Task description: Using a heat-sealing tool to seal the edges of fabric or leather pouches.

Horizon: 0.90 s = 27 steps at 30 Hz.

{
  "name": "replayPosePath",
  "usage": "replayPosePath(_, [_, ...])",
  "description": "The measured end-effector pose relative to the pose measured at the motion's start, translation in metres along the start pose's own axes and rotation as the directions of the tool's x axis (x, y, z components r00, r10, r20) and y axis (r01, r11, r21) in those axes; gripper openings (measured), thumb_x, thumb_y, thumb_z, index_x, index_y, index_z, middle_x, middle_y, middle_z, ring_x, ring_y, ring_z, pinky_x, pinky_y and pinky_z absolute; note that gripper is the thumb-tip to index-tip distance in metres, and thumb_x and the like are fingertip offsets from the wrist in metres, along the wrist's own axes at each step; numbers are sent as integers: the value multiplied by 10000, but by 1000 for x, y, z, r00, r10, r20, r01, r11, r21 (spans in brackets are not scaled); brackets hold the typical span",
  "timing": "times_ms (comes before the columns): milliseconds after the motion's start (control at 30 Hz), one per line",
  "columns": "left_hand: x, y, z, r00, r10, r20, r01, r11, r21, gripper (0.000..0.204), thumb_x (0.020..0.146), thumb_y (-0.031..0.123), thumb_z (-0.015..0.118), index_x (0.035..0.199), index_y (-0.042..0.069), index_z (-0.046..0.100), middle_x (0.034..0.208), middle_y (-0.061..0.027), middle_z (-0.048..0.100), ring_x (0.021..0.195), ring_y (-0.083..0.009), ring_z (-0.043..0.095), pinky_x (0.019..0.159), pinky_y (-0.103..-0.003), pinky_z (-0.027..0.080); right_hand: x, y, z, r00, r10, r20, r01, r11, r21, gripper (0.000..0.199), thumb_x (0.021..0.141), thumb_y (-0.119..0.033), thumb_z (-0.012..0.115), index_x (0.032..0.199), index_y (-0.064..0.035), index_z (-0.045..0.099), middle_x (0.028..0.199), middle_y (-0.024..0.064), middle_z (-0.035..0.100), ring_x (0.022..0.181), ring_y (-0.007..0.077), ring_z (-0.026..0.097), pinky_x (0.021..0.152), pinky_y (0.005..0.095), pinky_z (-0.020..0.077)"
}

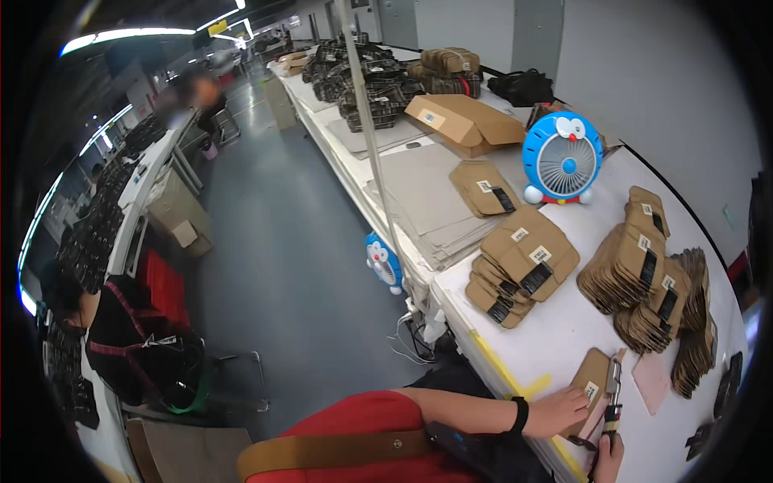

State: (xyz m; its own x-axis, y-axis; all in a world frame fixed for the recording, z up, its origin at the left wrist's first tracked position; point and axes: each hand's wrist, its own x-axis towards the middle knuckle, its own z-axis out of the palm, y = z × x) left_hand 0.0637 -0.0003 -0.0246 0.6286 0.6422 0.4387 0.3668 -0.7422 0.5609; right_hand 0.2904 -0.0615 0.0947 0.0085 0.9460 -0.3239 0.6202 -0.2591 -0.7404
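White worktable (pixel 564 330), flat brown card sleeve (pixel 590 378) under pressing left hand (pixel 555 410); right hand (pixel 608 459) clamped on strap (pixel 613 402).

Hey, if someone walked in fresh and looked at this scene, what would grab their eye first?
Probably the round blue and white cartoon-cat desk fan standing at the back of the white worktable. Next, the leaning stacks of flat brown cardboard sleeves to its right. Nearest, the left hand presses one brown card sleeve while the right hand grips a slim tool.
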Motion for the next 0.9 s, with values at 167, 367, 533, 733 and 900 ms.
replayPosePath(167, [4,-13,-9,993,-82,84,74,993,86,507,985,248,541,1404,-34,494,1584,-247,321,1531,-412,180,1238,-561,127,0,40,-41,981,4,-192,25,989,149,371,1040,-347,572,1233,-32,609,828,49,578,683,143,518,592,271,422])
replayPosePath(367, [4,-7,-15,988,-119,94,115,992,42,608,1001,283,506,1501,-50,414,1635,-278,209,1553,-438,68,1256,-537,77,73,44,-47,799,-299,-522,-130,762,-635,406,1039,-388,538,1174,-6,575,908,173,661,799,332,658,672,470,536])
replayPosePath(533, [3,-4,-8,988,-142,67,140,989,39,617,1013,306,498,1500,-62,409,1640,-295,176,1557,-439,27,1259,-526,74,86,61,-28,779,-549,-303,-97,372,-923,552,985,-507,569,1254,-29,515,1290,260,627,1073,469,656,806,491,561])
replayPosePath(733, [-8,-5,-16,986,-94,135,87,995,57,643,1020,348,507,1512,-51,394,1644,-294,169,1559,-426,48,1264,-505,90,91,65,55,861,-376,-342,255,902,-349,401,1010,-151,595,1334,79,541,1134,165,612,939,222,617,869,335,492])
replayPosePath(900, [-6,0,-30,982,-69,177,54,995,86,637,1008,329,547,1513,-28,396,1635,-299,184,1555,-423,91,1264,-493,133,103,87,69,756,-240,-609,331,943,40,371,1016,-218,634,1265,55,593,983,63,620,844,144,579,770,303,487])
